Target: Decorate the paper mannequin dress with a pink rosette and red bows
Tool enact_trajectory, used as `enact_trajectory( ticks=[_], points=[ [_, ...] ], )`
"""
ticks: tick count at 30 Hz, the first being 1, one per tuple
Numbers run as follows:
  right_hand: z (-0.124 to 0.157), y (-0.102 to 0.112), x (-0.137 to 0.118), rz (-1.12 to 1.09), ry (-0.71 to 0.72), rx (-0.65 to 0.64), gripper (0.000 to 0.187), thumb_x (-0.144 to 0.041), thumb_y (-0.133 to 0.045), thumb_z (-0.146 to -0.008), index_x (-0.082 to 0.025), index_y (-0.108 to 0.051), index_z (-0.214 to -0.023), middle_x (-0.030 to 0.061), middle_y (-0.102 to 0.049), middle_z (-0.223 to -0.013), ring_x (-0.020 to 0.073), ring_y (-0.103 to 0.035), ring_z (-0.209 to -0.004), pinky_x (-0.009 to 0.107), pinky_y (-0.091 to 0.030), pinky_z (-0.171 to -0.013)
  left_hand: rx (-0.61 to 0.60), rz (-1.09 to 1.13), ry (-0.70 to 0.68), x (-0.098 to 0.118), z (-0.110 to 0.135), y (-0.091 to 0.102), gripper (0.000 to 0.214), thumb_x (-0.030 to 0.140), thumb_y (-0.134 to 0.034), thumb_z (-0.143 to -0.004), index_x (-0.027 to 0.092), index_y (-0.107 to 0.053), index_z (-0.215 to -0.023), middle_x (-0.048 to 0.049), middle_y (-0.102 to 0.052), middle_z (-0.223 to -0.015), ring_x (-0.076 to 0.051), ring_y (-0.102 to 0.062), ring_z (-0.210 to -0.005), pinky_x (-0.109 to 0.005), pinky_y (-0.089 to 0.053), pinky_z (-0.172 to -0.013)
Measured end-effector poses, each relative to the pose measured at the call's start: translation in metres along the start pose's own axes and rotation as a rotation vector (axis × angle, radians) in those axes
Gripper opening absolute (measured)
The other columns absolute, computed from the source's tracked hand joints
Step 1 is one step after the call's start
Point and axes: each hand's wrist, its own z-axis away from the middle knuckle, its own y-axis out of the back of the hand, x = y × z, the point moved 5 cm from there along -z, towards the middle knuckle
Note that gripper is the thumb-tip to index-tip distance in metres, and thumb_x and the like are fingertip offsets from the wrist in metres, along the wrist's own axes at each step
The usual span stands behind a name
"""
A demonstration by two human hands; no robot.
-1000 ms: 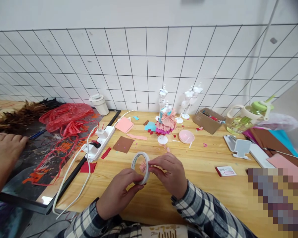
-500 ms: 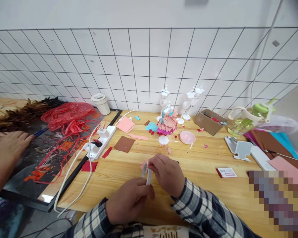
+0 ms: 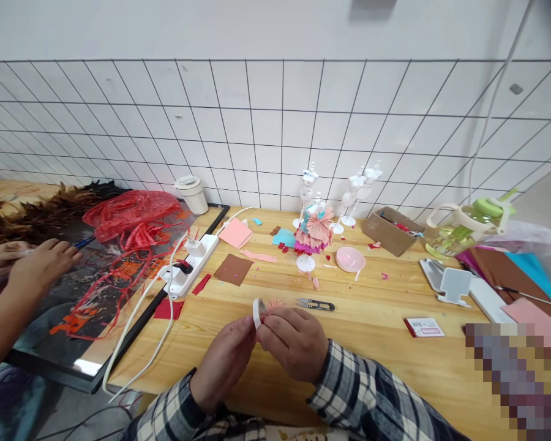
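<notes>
Between my two hands is a narrow roll of white tape (image 3: 256,313), standing on edge. My left hand (image 3: 224,364) is closed, with thumb and fingertips on the roll's near left side. From the right, my right hand (image 3: 294,343) pinches the same roll, its fingers curled. A pleated pink paper piece (image 3: 275,303) shows just behind the right fingers; whether they hold it I cannot tell. Thread snips (image 3: 316,304) lie on the table beyond my right hand. Farther back, a small white mannequin (image 3: 317,211) wears a dress of pleated pink, blue and magenta paper.
Behind stand bare white mannequins (image 3: 356,184). A pink dish (image 3: 350,260), a cardboard box (image 3: 392,231), a brown paper square (image 3: 233,269) and a power strip (image 3: 193,268) with trailing cables surround the work area. At far left, another person's hand (image 3: 46,263) works near red plastic.
My hands have come together around the tape roll, which has shifted up and left. The snips now show fully beyond my right hand. The view has tilted slightly.
</notes>
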Motion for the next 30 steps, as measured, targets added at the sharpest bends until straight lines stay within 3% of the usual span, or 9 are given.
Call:
enact_trajectory(
  ticks=[5,8,10,12,16,20,22,24,30],
  points=[
    [0.004,0.001,-0.003,-0.108,0.064,0.02,0.015,-0.014,-0.055,-0.091,-0.017,-0.063,-0.102,0.0039,-0.071,-0.088,0.0175,-0.064,-0.089,0.03,-0.051,-0.081,0.113,-0.194,0.073,0.001,-0.001,0.01,0.029,0.038,-0.066,-0.083,0.014,-0.078,-0.093,-0.0128,-0.074,-0.104,-0.029,-0.061,-0.108,-0.044,-0.041,-0.103],
    [0.013,0.004,0.017,-0.365,-0.247,0.078,0.033,-0.025,-0.053,-0.093,-0.02,-0.053,-0.126,0.0078,-0.068,-0.11,0.0192,-0.062,-0.103,0.034,-0.051,-0.088,0.119,-0.505,-0.049,0.023,0.007,0.014,0.028,0.041,-0.062,-0.086,0.019,-0.08,-0.087,-0.0105,-0.07,-0.117,-0.027,-0.059,-0.113,-0.038,-0.04,-0.103],
    [0.023,-0.002,0.034,-0.51,-0.519,0.075,0.047,-0.03,-0.052,-0.094,-0.02,-0.043,-0.139,0.0117,-0.063,-0.123,0.0211,-0.06,-0.11,0.037,-0.051,-0.09,-0.015,-0.659,-0.061,0.033,0.012,0.007,0.031,0.043,-0.061,-0.087,0.02,-0.08,-0.082,-0.0099,-0.069,-0.118,-0.027,-0.059,-0.112,-0.035,-0.042,-0.099],
    [0.029,-0.013,0.041,-0.639,-0.626,-0.022,0.053,-0.029,-0.054,-0.091,-0.02,-0.04,-0.142,0.0124,-0.059,-0.131,0.0225,-0.057,-0.116,0.039,-0.051,-0.092,-0.19,-0.722,-0.046,0.038,0.017,-0.004,0.035,0.046,-0.059,-0.087,0.021,-0.081,-0.079,-0.0105,-0.069,-0.115,-0.026,-0.061,-0.106,-0.034,-0.044,-0.094],
    [0.033,-0.036,0.041,-0.731,-0.679,-0.212,0.043,-0.021,-0.062,-0.085,-0.023,-0.057,-0.128,0.0076,-0.066,-0.122,0.0214,-0.061,-0.111,0.039,-0.049,-0.095,-0.431,-0.723,-0.012,0.035,0.021,-0.023,0.044,0.052,-0.054,-0.088,0.019,-0.082,-0.079,-0.0122,-0.07,-0.108,-0.026,-0.062,-0.102,-0.033,-0.045,-0.093],
    [0.029,-0.044,0.038,-0.661,-0.626,-0.291,0.042,-0.015,-0.058,-0.087,-0.024,-0.06,-0.128,0.0048,-0.071,-0.108,0.0174,-0.066,-0.093,0.032,-0.052,-0.083,-0.499,-0.738,0.016,0.027,0.023,-0.024,0.049,0.057,-0.053,-0.087,0.018,-0.082,-0.08,-0.0123,-0.071,-0.109,-0.025,-0.062,-0.1,-0.033,-0.045,-0.093],
    [0.025,-0.042,0.039,-0.594,-0.566,-0.281,0.031,-0.014,-0.051,-0.091,-0.024,-0.067,-0.116,0.0039,-0.073,-0.1,0.016,-0.067,-0.089,0.029,-0.053,-0.079,-0.481,-0.75,0.032,0.024,0.024,-0.019,0.05,0.059,-0.054,-0.086,0.019,-0.082,-0.079,-0.0123,-0.07,-0.114,-0.026,-0.063,-0.1,-0.033,-0.045,-0.092],
    [0.022,-0.033,0.044,-0.458,-0.515,-0.166,0.029,-0.012,-0.047,-0.093,-0.023,-0.07,-0.107,0.0053,-0.073,-0.097,0.0159,-0.067,-0.089,0.027,-0.053,-0.078,-0.399,-0.754,0.039,0.022,0.023,-0.012,0.049,0.059,-0.054,-0.085,0.019,-0.082,-0.078,-0.012,-0.067,-0.122,-0.028,-0.061,-0.108,-0.036,-0.044,-0.097],
    [0.022,-0.004,0.055,-0.123,-0.349,0.162,0.032,-0.01,-0.047,-0.093,-0.023,-0.068,-0.113,0.0075,-0.07,-0.103,0.016,-0.067,-0.092,0.026,-0.056,-0.078,-0.123,-0.726,0.052,0.021,0.011,0.007,0.045,0.054,-0.05,-0.09,0.022,-0.081,-0.086,-0.0064,-0.052,-0.146,-0.032,-0.045,-0.134,-0.044,-0.025,-0.117]
  ],
)
